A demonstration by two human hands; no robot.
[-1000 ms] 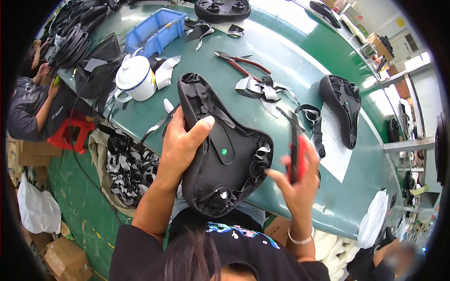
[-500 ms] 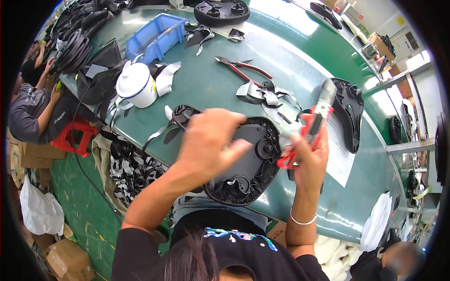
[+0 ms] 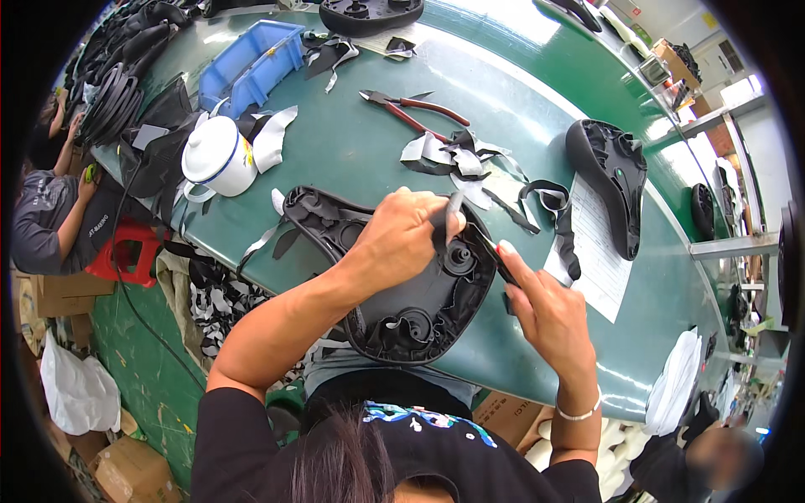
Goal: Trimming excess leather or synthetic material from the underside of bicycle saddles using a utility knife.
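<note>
A black padded shell (image 3: 386,303), like the underside of a seat, lies near the table's front edge with gathered black cover material round its inside rim. My left hand (image 3: 398,236) is closed above its far right part, pinching a dark strip of cover material (image 3: 441,231) that stands up from the rim. My right hand (image 3: 549,323) is closed round a slim knife (image 3: 496,256) at the right rim. The knife's blade end points toward the strip, and most of its handle is hidden by my fingers.
Red-handled cutting pliers (image 3: 415,113) and fabric scraps (image 3: 453,158) lie beyond the shell. A white lidded mug (image 3: 220,155) and a blue bin (image 3: 251,67) stand left. Another shell (image 3: 608,184) rests on paper at right. A person (image 3: 54,201) sits far left.
My right hand has lowered the knife from the right to the shell's rim. My left hand has moved right and now pinches the strip. The view has shifted slightly.
</note>
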